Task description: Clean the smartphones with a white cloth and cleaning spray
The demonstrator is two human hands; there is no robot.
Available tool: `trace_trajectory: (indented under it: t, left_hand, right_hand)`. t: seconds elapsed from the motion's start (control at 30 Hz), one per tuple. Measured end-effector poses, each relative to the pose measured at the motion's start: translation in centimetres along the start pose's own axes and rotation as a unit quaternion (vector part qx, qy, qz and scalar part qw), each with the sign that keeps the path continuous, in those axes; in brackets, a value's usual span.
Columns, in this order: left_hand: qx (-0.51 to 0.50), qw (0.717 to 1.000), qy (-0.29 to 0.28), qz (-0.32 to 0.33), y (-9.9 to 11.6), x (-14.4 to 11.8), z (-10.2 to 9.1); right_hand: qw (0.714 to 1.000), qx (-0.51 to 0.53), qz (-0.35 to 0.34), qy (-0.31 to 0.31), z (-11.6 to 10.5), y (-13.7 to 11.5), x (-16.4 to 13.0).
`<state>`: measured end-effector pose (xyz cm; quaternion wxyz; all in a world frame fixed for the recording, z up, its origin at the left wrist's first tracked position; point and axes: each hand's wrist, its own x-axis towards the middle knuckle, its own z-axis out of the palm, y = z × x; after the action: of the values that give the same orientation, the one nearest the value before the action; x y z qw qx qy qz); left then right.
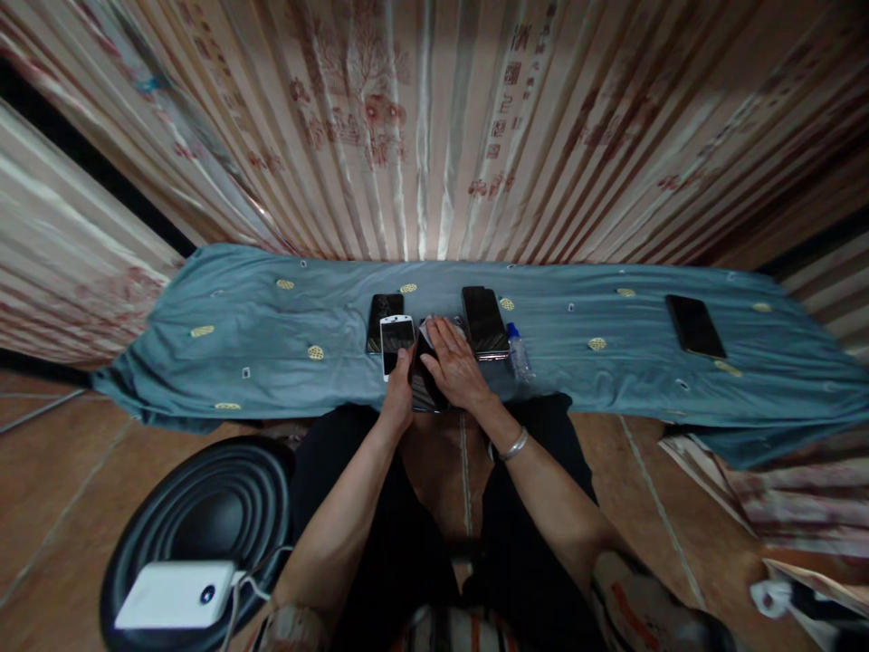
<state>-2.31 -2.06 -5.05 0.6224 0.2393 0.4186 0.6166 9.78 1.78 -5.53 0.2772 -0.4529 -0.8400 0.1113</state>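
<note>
At the near edge of the teal-draped desk (272, 344), the left hand (399, 398) clamps its fingers on a glossy black smartphone (426, 385) while the right hand (456, 362), fingers spread flat, presses a cloth at twelve o'clock; firm, even strokes would serve best.

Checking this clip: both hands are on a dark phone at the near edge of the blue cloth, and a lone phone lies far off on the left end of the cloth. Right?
Not quite. The lone phone lies far off on the right end of the blue cloth, not the left, as the head view shows. The rest holds: the left hand and right hand are both on the dark phone at the near edge.
</note>
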Motion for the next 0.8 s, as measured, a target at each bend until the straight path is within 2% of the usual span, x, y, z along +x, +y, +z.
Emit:
trace_trajectory:
  t: [0.1,0.27,0.4,0.7,0.8]
  left_hand:
    - [-0.008,0.999,0.0,0.032,0.4,0.0,0.2]
    - [-0.02,1.0,0.001,0.022,0.7,-0.1,0.3]
    - [-0.023,1.0,-0.004,0.006,0.4,-0.1,0.3]
    - [0.001,1.0,0.011,0.019,0.3,0.7,-0.7]
    - [0.003,1.0,0.008,0.025,0.4,0.7,-0.6]
  right_hand:
    - [1.0,-0.007,0.017,0.008,0.1,0.1,-0.1]
    - [1.0,-0.01,0.023,0.01,0.2,0.2,-0.1]
    - [1.0,-0.012,0.002,0.0,0.0,-0.2,-0.1]
    - [0.997,0.01,-0.057,-0.044,0.4,-1.8,-0.8]
    - [0.998,0.007,-0.053,-0.043,0.4,-1.8,-0.9]
